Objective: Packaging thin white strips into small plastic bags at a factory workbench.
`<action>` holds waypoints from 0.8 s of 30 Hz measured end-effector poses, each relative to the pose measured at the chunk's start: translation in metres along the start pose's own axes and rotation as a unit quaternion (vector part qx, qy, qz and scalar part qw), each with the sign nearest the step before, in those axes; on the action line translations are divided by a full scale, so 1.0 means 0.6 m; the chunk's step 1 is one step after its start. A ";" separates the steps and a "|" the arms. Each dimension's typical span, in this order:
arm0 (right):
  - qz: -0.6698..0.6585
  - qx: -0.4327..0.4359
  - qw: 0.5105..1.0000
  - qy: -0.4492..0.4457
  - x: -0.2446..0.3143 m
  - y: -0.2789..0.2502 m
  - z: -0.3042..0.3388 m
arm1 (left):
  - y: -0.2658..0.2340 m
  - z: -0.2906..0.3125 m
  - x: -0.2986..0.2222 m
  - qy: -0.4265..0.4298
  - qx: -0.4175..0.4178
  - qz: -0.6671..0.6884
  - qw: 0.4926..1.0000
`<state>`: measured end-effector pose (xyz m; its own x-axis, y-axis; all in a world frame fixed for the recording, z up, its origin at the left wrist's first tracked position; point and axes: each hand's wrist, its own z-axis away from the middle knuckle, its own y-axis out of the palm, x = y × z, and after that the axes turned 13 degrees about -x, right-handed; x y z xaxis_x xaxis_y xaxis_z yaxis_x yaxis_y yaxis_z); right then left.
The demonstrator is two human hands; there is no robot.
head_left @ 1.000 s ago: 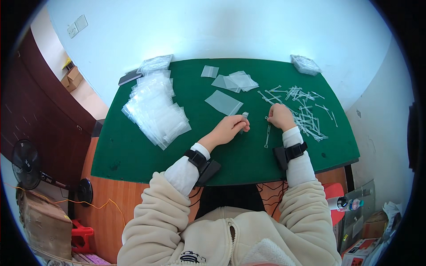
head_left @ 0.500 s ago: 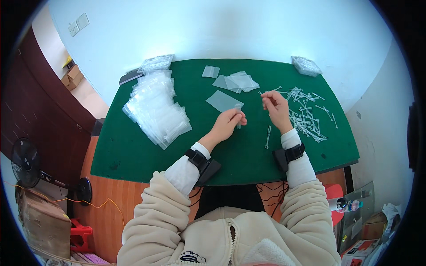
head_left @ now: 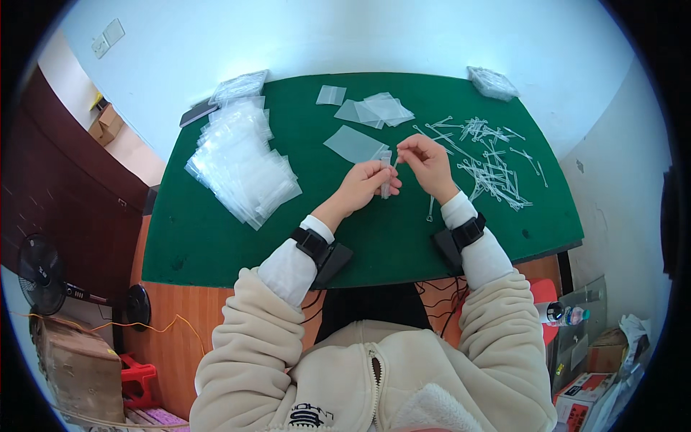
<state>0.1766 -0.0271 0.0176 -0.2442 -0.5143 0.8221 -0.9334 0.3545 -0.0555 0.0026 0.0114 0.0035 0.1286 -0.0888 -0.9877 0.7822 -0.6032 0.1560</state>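
My left hand (head_left: 366, 183) is closed around a narrow bundle of clear looped pieces (head_left: 386, 156), held upright over the middle of the green table. Its ends show above and below my fingers. Beside it, my right hand (head_left: 426, 164) pinches a thin pale piece (head_left: 396, 160) close to the top of the bundle; its far end is hard to make out. One loose looped piece (head_left: 430, 209) lies below my right wrist. To the right spreads a heap of similar clear pieces (head_left: 497, 180). A flat clear bag (head_left: 353, 144) lies just beyond my left hand.
A large fanned pile of clear bags (head_left: 241, 169) covers the table's left side. More bags (head_left: 378, 109) and a small one (head_left: 331, 95) lie at the back. Filled clear packs stand in the far left (head_left: 241, 86) and far right (head_left: 493, 83) corners. A fan (head_left: 42, 270) stands left.
My right hand has moved left from the heap to the bundle, now with a thin piece between its fingertips. My left hand keeps hold of the bundle. The whole view has shifted slightly.
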 end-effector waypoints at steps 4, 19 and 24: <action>0.021 -0.011 0.999 -0.043 0.004 -0.001 0.002 | 0.003 0.003 -0.003 0.007 0.016 -0.005 1.000; -0.031 0.010 0.995 0.095 0.007 0.011 0.015 | -0.009 -0.006 0.012 0.177 -0.047 -0.214 0.959; 0.035 0.071 0.994 0.074 0.000 0.009 0.014 | -0.011 -0.005 0.009 0.161 -0.048 -0.234 0.957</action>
<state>0.1692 -0.0318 0.0129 -0.2788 -0.3685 0.8869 -0.9455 0.2671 -0.1862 0.0001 0.0175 -0.0028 -0.0805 0.4326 -0.8980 0.8510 -0.4392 -0.2879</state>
